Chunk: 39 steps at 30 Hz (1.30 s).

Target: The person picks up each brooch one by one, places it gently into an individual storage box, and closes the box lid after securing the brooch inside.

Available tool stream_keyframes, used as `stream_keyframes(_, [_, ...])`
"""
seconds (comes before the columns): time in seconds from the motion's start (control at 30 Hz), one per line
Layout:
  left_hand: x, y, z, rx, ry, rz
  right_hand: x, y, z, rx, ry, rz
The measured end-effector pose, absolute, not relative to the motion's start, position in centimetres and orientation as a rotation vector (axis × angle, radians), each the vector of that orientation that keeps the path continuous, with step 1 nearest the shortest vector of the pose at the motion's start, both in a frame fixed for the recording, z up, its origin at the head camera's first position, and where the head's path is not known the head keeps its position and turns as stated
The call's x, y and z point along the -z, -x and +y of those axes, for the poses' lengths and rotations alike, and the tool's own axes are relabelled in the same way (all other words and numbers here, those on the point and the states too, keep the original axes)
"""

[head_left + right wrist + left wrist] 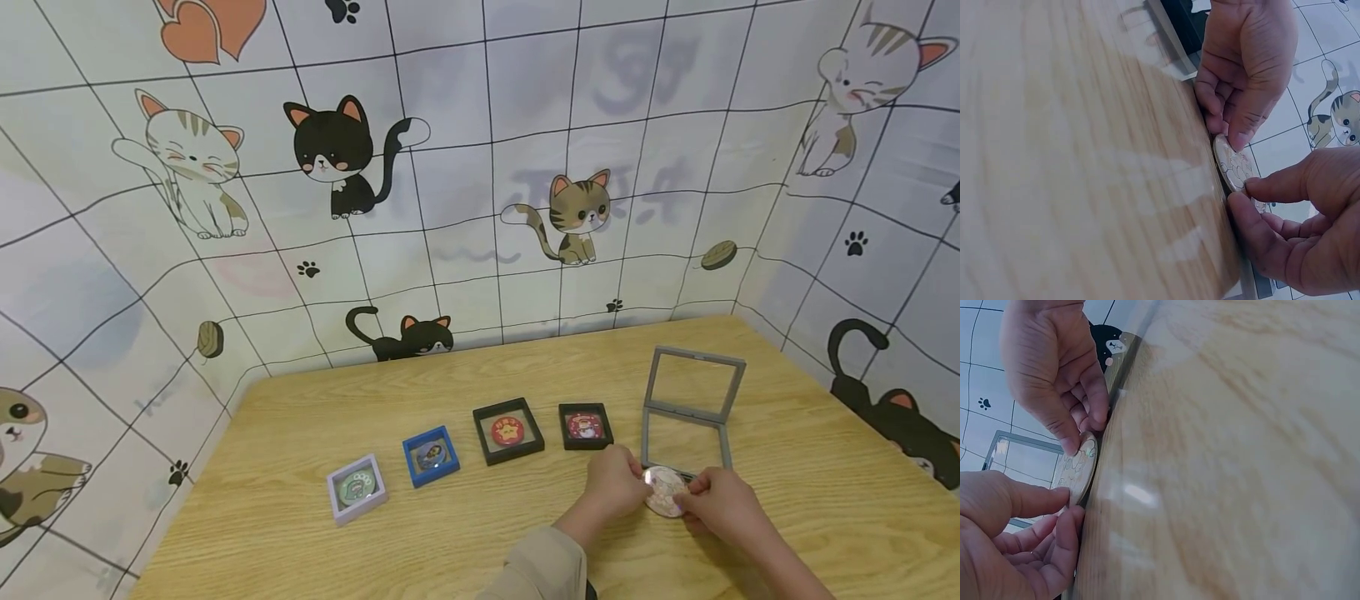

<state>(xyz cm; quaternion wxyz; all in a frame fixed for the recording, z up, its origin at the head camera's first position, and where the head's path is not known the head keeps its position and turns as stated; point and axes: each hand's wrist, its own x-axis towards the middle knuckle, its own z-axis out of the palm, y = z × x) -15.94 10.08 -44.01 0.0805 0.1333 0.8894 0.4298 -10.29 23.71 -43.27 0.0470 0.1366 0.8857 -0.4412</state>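
A round, pale badge (664,492) with a line-drawn pattern and a glossy face is held between both hands, just above the table. My left hand (617,482) pinches its left edge between thumb and fingers, and my right hand (723,504) pinches the right edge. Both wrist views show the thumbs on the badge's face; in the left wrist view the badge (1079,465) is tilted close to the wood. Right behind the hands, a grey hinged display frame (647,437) stands unfolded, one half lying flat and the other raised, with clear film in both.
Left of the hands sit several closed display frames with round badges inside: a small black one (608,433), a larger black one (489,457), a blue one (442,474) and a lilac one (375,497). The wooden table (450,542) meets a cat-patterned wall covering (450,167) behind and at both sides.
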Motion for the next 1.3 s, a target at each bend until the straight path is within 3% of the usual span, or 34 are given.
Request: stream_keyframes(1.3, [42.6,16.4,11.9,-1.696,-0.269,2.549,41.5,11.2,25.0,1.341,-0.392,2.793])
